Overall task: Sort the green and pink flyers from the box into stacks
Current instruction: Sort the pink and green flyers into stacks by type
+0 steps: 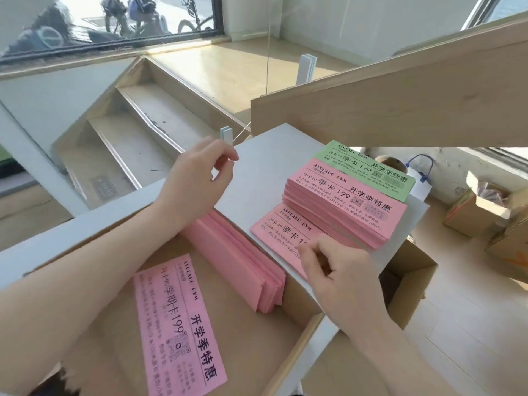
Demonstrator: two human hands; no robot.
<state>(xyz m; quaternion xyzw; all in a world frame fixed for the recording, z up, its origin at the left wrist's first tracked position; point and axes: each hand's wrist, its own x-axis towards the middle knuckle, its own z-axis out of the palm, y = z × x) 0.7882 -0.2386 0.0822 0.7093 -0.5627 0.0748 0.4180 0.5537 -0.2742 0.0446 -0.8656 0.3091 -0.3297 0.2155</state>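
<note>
An open cardboard box (251, 338) sits low in view. One pink flyer (180, 324) lies flat in it, and a bundle of pink flyers (237, 261) leans against its far wall. On the white table (257, 172) stands a thick pink stack (343, 207), with a green stack (368, 170) just behind it. A single pink flyer (280, 232) lies in front of the pink stack. My right hand (337, 270) pinches this flyer's near end with curled fingers. My left hand (200, 178) hovers above the table's left edge, fingers loosely curled, holding nothing.
A wooden board (400, 104) slants over the table's far side. Stairs (137, 132) drop away to the left behind the table. More open cartons (480, 212) stand on the floor at the right, and another carton (411, 284) sits under the table's right edge.
</note>
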